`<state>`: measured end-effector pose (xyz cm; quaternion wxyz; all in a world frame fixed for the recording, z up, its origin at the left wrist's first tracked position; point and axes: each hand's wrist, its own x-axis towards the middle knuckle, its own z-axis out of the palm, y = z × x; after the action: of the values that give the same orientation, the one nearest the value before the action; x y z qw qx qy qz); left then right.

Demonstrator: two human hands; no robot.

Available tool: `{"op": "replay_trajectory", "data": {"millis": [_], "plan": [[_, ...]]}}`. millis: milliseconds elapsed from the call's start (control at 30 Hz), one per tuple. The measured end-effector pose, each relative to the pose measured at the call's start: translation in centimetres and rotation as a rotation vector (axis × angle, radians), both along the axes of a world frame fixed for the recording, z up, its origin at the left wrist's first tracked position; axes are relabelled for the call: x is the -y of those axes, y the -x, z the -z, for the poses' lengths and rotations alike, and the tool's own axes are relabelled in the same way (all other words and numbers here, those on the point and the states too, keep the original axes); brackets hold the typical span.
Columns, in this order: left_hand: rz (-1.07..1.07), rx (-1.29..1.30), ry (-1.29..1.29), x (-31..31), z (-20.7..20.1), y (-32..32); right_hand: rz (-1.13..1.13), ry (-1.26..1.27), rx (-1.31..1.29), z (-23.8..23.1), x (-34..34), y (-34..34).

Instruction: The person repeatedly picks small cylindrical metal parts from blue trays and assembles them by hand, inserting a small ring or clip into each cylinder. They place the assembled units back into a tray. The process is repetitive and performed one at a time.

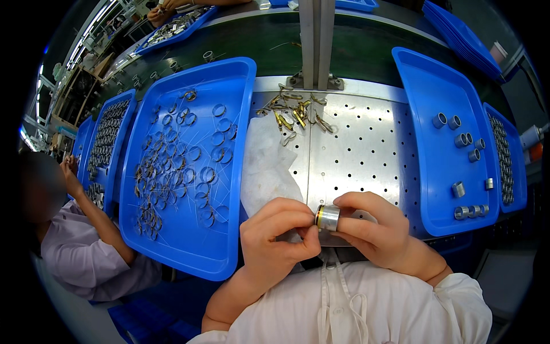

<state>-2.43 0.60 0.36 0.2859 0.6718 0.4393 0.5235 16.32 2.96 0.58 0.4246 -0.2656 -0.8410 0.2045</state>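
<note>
A short silver metal sleeve (pixel 329 218) is held in front of my chest, with a yellow-and-dark ring (pixel 318 215) at its left end. My right hand (pixel 372 226) grips the sleeve from the right between thumb and fingers. Closed in a pinch, my left hand (pixel 281 232) meets the ring at the sleeve's left end; its fingertips partly hide the ring. A white crumpled sheet (pixel 266 166) lies just beyond my left hand. To the left, a large blue tray (pixel 197 258) holds many thin rings with fine wire tails (pixel 186 146).
Brass-and-grey clips (pixel 298 113) lie piled on the perforated metal plate (pixel 366 149). Another blue tray (pixel 409 86), at right, holds several metal sleeves (pixel 462 140). A metal post (pixel 317 46) rises beyond the plate, before a green belt (pixel 366 51). A co-worker (pixel 91 246) sits at left.
</note>
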Motion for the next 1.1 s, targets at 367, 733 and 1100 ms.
{"op": "replay_trajectory", "data": {"millis": [367,733,1100], "plan": [[-0.052,-0.046,-0.047,-0.13,0.14,-0.53,0.041,-0.066,-0.011,0.40,0.03,0.18],[-0.073,-0.019,-0.062,-0.15,0.02,-0.90,0.039,0.041,-0.037,0.21,0.17,0.19],[-0.068,0.002,-0.032,0.18,0.38,-0.71,0.011,0.111,-0.082,0.29,0.25,0.17]]}}
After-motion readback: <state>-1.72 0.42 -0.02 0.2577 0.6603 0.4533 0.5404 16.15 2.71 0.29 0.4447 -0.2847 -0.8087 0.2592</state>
